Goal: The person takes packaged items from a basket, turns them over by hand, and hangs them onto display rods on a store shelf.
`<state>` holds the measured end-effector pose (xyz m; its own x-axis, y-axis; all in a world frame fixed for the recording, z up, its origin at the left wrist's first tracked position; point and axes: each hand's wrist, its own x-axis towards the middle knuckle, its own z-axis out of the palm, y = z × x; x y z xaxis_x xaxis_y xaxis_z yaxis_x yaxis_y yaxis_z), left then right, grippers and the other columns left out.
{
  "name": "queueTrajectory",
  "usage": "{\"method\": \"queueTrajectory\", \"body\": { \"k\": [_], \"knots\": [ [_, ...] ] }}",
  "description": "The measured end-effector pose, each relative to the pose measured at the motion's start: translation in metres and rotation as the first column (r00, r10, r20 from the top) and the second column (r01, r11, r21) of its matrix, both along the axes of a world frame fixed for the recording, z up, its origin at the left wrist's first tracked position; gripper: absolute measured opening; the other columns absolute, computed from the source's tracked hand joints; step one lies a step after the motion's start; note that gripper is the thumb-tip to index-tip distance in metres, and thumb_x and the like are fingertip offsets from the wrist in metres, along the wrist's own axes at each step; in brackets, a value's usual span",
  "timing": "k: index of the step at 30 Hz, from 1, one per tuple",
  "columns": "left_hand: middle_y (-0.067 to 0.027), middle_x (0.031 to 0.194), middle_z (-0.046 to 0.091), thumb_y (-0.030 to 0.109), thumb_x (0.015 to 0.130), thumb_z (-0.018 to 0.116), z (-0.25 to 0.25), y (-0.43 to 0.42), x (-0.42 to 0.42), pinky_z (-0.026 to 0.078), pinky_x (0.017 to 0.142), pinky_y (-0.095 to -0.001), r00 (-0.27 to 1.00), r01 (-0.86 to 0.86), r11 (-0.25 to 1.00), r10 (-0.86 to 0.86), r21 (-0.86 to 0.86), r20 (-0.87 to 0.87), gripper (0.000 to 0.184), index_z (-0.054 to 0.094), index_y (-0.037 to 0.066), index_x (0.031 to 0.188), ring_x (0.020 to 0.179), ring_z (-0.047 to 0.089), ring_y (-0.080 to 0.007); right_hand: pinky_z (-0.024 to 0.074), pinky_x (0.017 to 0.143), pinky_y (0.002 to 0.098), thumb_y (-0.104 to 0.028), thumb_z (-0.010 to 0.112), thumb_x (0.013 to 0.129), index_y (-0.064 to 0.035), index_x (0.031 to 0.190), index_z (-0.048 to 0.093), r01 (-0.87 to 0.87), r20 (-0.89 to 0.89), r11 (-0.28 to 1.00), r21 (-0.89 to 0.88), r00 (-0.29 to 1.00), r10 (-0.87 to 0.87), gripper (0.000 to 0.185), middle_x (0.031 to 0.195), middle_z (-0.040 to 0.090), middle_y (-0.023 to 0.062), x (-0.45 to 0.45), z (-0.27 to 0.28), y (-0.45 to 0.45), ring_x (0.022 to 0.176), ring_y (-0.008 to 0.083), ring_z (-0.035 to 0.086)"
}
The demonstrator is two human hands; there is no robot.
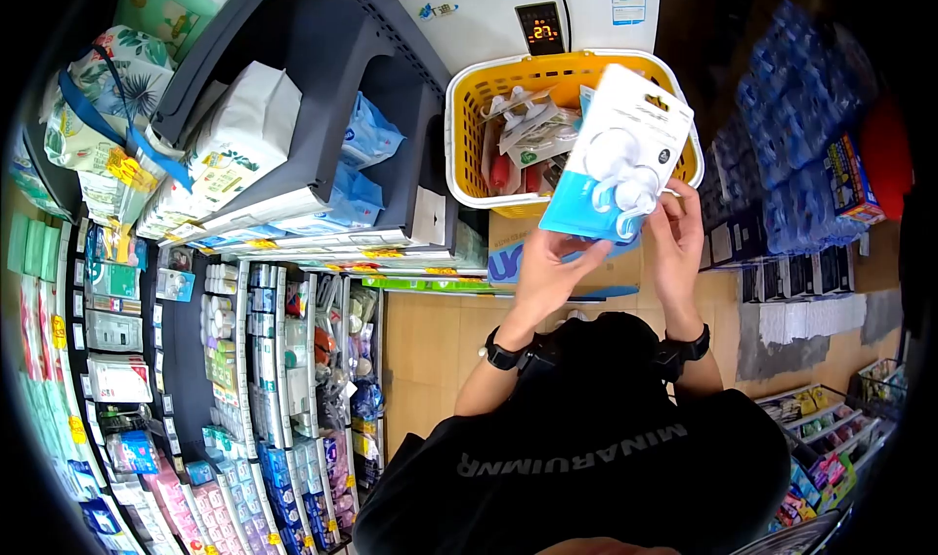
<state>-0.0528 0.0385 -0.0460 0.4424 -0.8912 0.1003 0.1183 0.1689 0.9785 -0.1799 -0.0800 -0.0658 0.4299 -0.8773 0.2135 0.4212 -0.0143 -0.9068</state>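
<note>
A carded pack of white plastic hooks (618, 164), blue at its lower end and white above, is tilted over the front of a yellow basket (465, 154). My left hand (559, 262) grips the pack's lower left corner, thumb across the near edge. On the other side, my right hand (677, 228) has its curled fingers at the pack's lower right edge. Behind the pack, the basket holds several more white carded packs (532, 130) and something red (499, 171), partly covered.
A dark grey shelf unit (322, 154) with tissue packs stands left of the basket. Below it run racks of small goods (264, 360). A white appliance (586, 8) showing 27 is behind the basket. Wrapped blue bottles (791, 115) are stacked at right. A cardboard box (611, 277) sits under the basket.
</note>
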Motion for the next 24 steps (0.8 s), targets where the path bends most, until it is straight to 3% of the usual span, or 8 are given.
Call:
{"method": "queueTrajectory", "body": {
  "k": [2,3,6,13,17,19,24],
  "knots": [
    [-0.0072,0.116,0.066,-0.005,0.086,0.075,0.007,0.006,0.000,0.053,0.086,-0.0268,0.987,-0.159,0.980,0.154,-0.122,-0.046,0.054,0.050,-0.001,0.133,0.101,0.064,-0.0120,0.0465,0.082,0.0218,-0.008,0.059,0.101,-0.0003,0.131,0.049,0.031,-0.015,0.997,-0.077,0.999,-0.032,0.032,0.107,0.069,0.0065,-0.006,0.007,0.000,0.094,0.0081,0.061],
    [-0.0071,0.116,0.066,-0.005,0.086,0.075,0.011,0.008,0.004,0.051,0.087,-0.0267,0.982,-0.182,0.973,0.188,-0.141,0.029,0.058,0.047,0.000,0.137,0.103,0.063,-0.0130,0.0459,0.083,0.0212,-0.008,0.059,0.101,-0.0004,0.131,0.049,-0.006,-0.024,0.998,-0.056,1.000,0.004,0.033,0.105,0.069,0.0058,-0.010,0.012,0.000,0.095,0.0075,0.061],
    [-0.0095,0.115,0.066,-0.009,0.087,0.070,0.019,0.015,0.009,0.051,0.092,-0.0300,0.975,-0.195,0.972,0.208,-0.132,0.085,0.056,0.046,-0.001,0.137,0.107,0.063,-0.0167,0.0454,0.083,0.0206,-0.008,0.060,0.101,0.0001,0.131,0.050,0.018,-0.044,0.994,-0.111,0.999,-0.023,0.033,0.103,0.069,0.0049,-0.015,0.011,0.001,0.094,0.0068,0.060],
    [-0.0084,0.110,0.069,-0.003,0.093,0.067,0.028,0.020,0.006,0.050,0.088,-0.0270,0.940,-0.248,0.965,0.261,-0.084,0.219,0.047,0.051,-0.002,0.136,0.101,0.064,-0.0130,0.0447,0.081,0.0199,-0.007,0.061,0.100,0.0009,0.132,0.051,0.037,-0.080,0.990,-0.133,0.996,-0.049,0.034,0.102,0.069,0.0046,-0.023,0.018,0.002,0.092,0.0065,0.059],
    [-0.0066,0.107,0.069,-0.001,0.095,0.067,0.025,0.020,0.008,0.049,0.087,-0.0263,0.943,-0.256,0.965,0.263,-0.060,0.204,0.043,0.053,-0.002,0.135,0.097,0.063,-0.0115,0.0441,0.081,0.0192,-0.005,0.062,0.099,0.0020,0.131,0.051,0.064,-0.105,0.983,-0.169,0.991,-0.083,0.035,0.100,0.068,0.0036,-0.028,0.025,0.006,0.089,0.0061,0.057],
    [-0.0047,0.103,0.068,0.003,0.097,0.065,0.025,0.019,0.008,0.048,0.080,-0.0230,0.954,-0.251,0.966,0.257,-0.054,0.153,0.036,0.056,-0.002,0.132,0.089,0.060,-0.0086,0.0440,0.081,0.0191,-0.005,0.062,0.099,0.0024,0.131,0.051,0.064,-0.113,0.982,-0.175,0.990,-0.085,0.035,0.099,0.067,0.0033,-0.029,0.025,0.007,0.088,0.0061,0.056],
    [-0.0026,0.100,0.067,0.006,0.099,0.064,0.012,0.019,0.012,0.045,0.079,-0.0203,0.955,-0.268,0.963,0.267,-0.014,0.126,0.029,0.059,-0.003,0.127,0.087,0.056,-0.0061,0.0450,0.083,0.0211,-0.003,0.062,0.098,0.0031,0.130,0.053,0.012,-0.128,0.980,-0.201,0.991,-0.038,0.034,0.108,0.064,0.0053,-0.029,0.030,0.008,0.091,0.0070,0.055]
  ]
}}
